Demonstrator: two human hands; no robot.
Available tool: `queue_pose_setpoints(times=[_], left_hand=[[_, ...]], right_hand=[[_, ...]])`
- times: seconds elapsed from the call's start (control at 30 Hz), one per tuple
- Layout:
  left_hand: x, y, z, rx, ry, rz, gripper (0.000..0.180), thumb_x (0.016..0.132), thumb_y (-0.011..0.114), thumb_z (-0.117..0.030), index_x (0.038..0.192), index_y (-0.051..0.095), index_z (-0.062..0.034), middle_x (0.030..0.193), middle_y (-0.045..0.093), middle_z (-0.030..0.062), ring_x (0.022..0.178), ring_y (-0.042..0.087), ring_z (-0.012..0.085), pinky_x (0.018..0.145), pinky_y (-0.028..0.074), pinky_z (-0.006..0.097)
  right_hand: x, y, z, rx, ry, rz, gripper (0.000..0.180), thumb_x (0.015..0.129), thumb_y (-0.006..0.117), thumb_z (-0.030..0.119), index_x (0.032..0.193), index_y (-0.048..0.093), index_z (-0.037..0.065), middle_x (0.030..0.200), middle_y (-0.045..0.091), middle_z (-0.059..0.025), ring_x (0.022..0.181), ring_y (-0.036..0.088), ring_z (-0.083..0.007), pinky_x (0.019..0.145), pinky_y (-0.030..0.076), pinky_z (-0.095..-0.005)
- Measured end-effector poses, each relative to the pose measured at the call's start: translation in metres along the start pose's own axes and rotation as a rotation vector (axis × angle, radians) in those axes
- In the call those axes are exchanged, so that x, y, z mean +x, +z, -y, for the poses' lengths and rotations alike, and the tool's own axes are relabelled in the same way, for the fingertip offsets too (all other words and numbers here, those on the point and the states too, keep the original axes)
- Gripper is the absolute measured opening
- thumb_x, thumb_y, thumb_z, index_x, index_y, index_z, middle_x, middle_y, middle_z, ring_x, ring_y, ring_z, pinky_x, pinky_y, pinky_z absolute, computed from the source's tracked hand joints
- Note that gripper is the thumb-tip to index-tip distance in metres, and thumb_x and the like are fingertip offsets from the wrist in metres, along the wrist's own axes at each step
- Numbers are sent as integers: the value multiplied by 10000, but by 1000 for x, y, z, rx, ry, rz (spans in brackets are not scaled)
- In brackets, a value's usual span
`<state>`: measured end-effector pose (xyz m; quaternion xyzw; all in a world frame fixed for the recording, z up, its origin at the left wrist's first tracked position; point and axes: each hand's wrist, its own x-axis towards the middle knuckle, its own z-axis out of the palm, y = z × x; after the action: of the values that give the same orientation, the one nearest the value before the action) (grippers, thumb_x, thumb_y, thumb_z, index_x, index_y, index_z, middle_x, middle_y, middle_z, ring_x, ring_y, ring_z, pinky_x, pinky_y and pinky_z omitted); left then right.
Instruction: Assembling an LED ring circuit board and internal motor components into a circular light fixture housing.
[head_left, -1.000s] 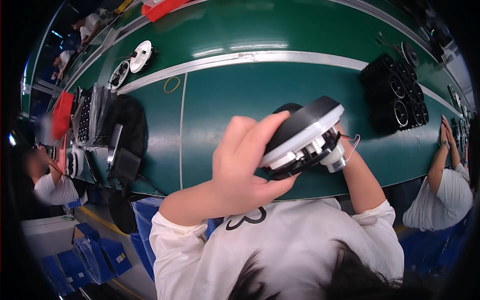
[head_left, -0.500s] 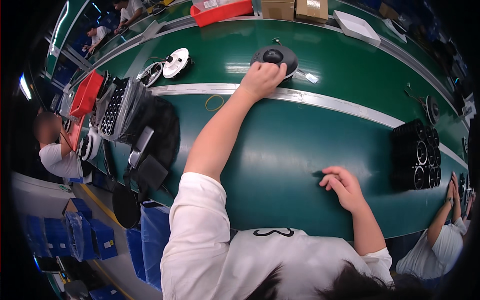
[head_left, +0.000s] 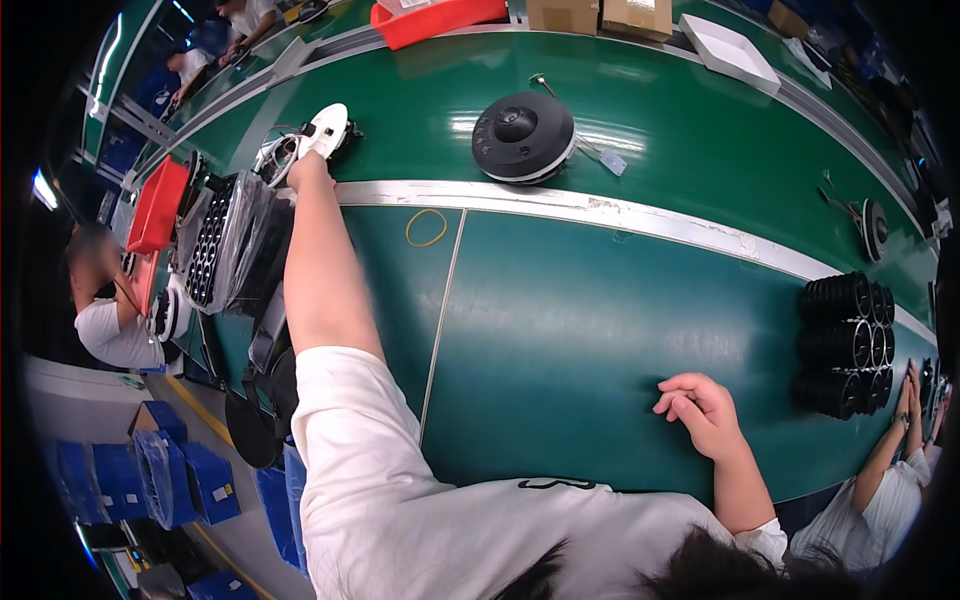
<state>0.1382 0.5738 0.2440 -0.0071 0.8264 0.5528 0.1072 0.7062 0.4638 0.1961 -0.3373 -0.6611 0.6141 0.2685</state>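
Observation:
My left hand reaches far left to the lower edge of a white round device with dark parts behind it. Its fingers are mostly hidden at that edge, so I cannot see whether they grip it. A similar round unit with a white ring lies beside the device. On the green surface ahead rests a dark grey round unit with a domed middle and loose wires, touched by neither hand. My right hand hovers over the near worktop, fingers loosely bent and apart, holding nothing.
A yellow rubber band lies near a metal strip. Stacked black cylinders stand right, below a small wired round part. Plastic-wrapped black parts and a red bin are left. Co-workers sit at both sides.
My left hand has let go of the dark grey round unit and moved left to the white device. My right hand stays over the worktop. The view has shifted slightly.

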Motion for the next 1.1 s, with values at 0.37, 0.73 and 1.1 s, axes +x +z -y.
queue_pose_setpoints(times=[0.37,0.73,1.1], left_hand=[[-36,11,3,-827,117,28,305,789,484,-57,1040,448,113,1057,495,181,803,579,244,555,568,294],[-131,-41,-55,-792,425,575,263,789,447,-36,1001,456,119,945,533,190,801,553,263,665,522,358],[-284,-65,-30,-738,337,1208,242,791,503,-69,976,481,85,889,579,144,751,588,205,687,520,288]], right_hand=[[1,0,0,5,-1,30,173,840,467,49,978,560,3,802,600,-69,704,560,-106,607,449,-222],[1,4,12,10,58,26,181,836,482,74,987,559,9,805,596,-46,720,529,-92,663,433,-221],[9,4,63,145,-247,-27,543,803,552,177,1271,308,48,1179,438,-123,1002,454,-164,841,394,-301]])
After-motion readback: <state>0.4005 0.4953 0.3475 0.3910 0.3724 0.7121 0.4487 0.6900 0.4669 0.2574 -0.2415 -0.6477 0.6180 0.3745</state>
